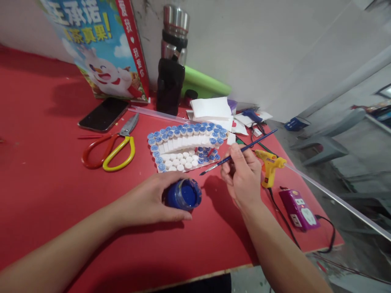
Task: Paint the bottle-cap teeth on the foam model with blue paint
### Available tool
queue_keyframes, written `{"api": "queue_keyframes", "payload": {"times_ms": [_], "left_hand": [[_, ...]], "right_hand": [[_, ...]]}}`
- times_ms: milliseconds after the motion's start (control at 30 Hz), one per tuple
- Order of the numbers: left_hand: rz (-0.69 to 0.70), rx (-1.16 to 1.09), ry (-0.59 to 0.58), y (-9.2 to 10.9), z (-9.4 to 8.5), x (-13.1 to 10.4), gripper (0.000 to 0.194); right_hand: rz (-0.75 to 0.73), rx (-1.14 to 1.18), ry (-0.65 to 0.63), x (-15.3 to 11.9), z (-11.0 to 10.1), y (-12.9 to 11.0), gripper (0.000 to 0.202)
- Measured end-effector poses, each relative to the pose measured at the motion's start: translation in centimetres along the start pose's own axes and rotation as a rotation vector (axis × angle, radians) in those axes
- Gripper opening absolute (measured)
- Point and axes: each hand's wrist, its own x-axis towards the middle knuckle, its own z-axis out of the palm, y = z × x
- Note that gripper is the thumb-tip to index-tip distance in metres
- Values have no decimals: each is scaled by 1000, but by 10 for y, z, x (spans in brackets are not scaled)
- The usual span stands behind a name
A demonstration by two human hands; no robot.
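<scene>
My left hand (154, 199) is wrapped round an uncapped jar of blue paint (186, 194), its mouth tilted toward me. In my right hand (244, 175) a thin paintbrush (232, 155) with a dark blue handle is pinched. The bristles, dark at the tip, point down and left, a little right of the jar and apart from it. Beyond both hands lies a craft piece (180, 142) made of small round discs and white strips. Discs along its top and left edge are painted blue, as is a cluster at its right; those in the lower middle are white.
Scissors (119, 142) and a phone (104, 114) lie at the left. Behind stand a printed bag (106, 53) and a steel bottle (175, 36). A yellow glue gun (270, 165) and a purple power socket box (299, 208), with cords, sit near the table's right edge.
</scene>
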Motion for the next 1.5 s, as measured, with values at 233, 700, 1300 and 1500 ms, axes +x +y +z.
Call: {"api": "queue_keyframes", "payload": {"times_ms": [233,700,1300,1500], "left_hand": [[-41,49,16,-1,1,0,60],[-24,18,28,-4,3,0,63],[-26,-37,12,-4,4,0,60],[-5,-46,21,-7,5,0,62]], "right_hand": [[-251,-376,57,4,-12,3,30],[-388,-685,-59,8,-8,16,20],[-519,-833,-130,10,-9,9,15],[-542,-886,-133,11,-8,11,17]]}}
